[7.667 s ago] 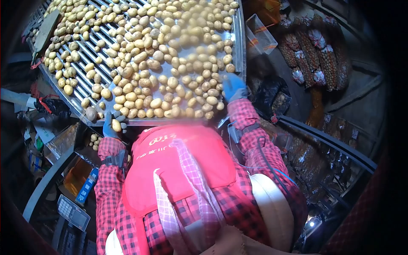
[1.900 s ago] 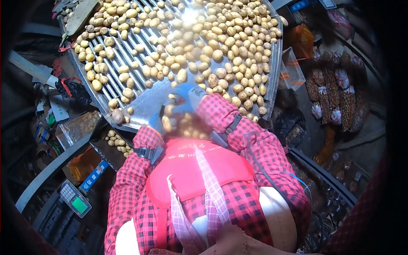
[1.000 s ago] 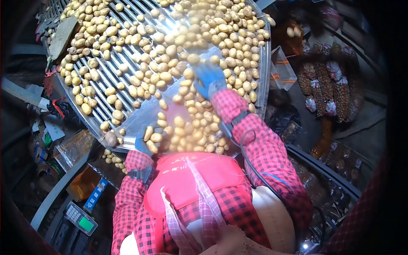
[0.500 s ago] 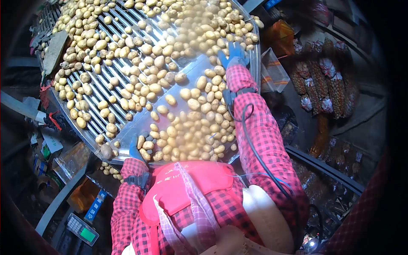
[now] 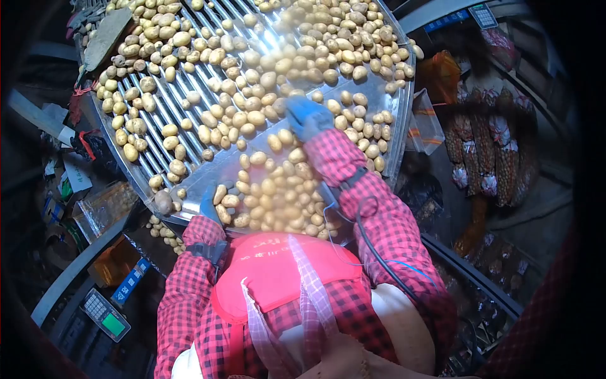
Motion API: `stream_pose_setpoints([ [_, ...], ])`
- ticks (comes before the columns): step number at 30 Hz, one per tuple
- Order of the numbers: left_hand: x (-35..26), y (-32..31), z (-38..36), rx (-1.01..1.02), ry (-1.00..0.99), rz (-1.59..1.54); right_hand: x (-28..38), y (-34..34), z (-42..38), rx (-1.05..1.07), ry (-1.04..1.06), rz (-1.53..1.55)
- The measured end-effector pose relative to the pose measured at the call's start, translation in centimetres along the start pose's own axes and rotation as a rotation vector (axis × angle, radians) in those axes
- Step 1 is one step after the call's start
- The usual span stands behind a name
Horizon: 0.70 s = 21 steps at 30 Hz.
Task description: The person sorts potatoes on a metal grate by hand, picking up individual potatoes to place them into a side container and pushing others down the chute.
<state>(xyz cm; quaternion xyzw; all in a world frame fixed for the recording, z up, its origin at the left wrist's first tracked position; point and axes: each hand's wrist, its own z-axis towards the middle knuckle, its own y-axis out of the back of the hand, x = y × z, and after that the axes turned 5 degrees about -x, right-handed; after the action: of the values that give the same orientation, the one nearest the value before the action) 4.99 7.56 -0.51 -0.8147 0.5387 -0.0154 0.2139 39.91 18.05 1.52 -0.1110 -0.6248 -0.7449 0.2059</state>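
Many potatoes (image 5: 268, 189) lie in a loose heap on a smooth metal tray (image 5: 211, 174) in front of my body. In a blue glove, my right hand (image 5: 309, 117) reaches over the tray's upper part. Its slightly blurred fingers stretch left beside the potatoes near the bars, and no grasp on any potato shows. My left hand (image 5: 209, 207), also gloved in blue, rests at the tray's near left edge. It is held open alongside the nearest potatoes, with part of the fingers hidden.
Beyond the tray, a rack of metal bars (image 5: 167, 107) carries more potatoes. Filled net bags (image 5: 486, 151) lie at the right, near an orange bag (image 5: 439, 76). A scale display (image 5: 106, 316) stands at lower left. A dark cable (image 5: 379, 259) runs along my right sleeve.
My right hand has moved from the tray's far right side toward the left and nearer to me. My left hand stays at the near left edge. The camera view has shifted somewhat.
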Motion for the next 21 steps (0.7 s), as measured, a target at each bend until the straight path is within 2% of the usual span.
stream_pose_setpoints([
  [1, 0.1, 0.2, 0.2, -0.004, -0.003, 0.014, 0.7, -1.8, 2.1, 0.165, -0.078, -0.090],
  [3, 0.7, 3.3, 1.8, -0.008, 0.002, 0.017, 0.9, -6.4, 4.7, 0.177, -0.338, -0.028],
  [4, 0.9, 5.4, 2.5, 0.028, 0.003, 0.049, 0.4, -8.6, 5.2, 0.227, -0.326, -0.127],
  [5, 0.7, 3.3, 1.6, 0.068, 0.016, -0.019, -0.7, -9.5, 5.3, 0.277, -0.325, -0.233],
  [7, 0.3, 0.1, -0.2, 0.100, 0.032, -0.082, 0.4, -5.4, 3.7, 0.326, -0.360, -0.022],
  [9, 0.6, 1.9, 1.5, 0.124, 0.013, -0.126, 1.7, -0.4, 1.3, 0.238, -0.469, 0.372],
  [10, 0.5, 2.0, 1.6, 0.150, 0.023, -0.145, 0.2, -1.8, -0.2, 0.085, -0.463, 0.740],
  [11, 0.5, 2.0, 1.8, 0.175, 0.029, -0.166, -1.5, -2.6, -2.5, 0.004, -0.636, 1.094],
  [12, 0.3, 1.4, 1.3, 0.123, 0.038, -0.176, -1.9, -0.2, -4.4, -0.085, -0.802, 1.452],
  [13, 0.5, 0.7, 1.1, 0.081, 0.015, -0.165, -3.1, 2.5, -5.7, -0.137, -0.939, 1.453],
  [15, 0.8, -0.4, 0.7, -0.009, -0.037, -0.145, -10.4, 4.4, -8.6, -0.185, -0.927, 1.316],
  [16, 0.6, 0.8, 1.4, 0.139, 0.039, -0.158, -12.8, 6.5, -9.8, -0.289, -0.991, 1.136],
  [18, -0.2, 4.8, 3.0, 0.421, 0.175, -0.189, -18.8, 9.0, -12.2, -0.460, -0.925, 1.005],
  [20, -0.3, 0.3, -0.2, -0.018, 0.054, -0.034, -23.2, 10.7, -13.2, -0.538, -0.803, 0.865],
  [21, -0.2, -0.2, -0.3, -0.059, 0.039, -0.030, -25.5, 11.1, -12.5, -0.443, -0.772, 0.743],
])
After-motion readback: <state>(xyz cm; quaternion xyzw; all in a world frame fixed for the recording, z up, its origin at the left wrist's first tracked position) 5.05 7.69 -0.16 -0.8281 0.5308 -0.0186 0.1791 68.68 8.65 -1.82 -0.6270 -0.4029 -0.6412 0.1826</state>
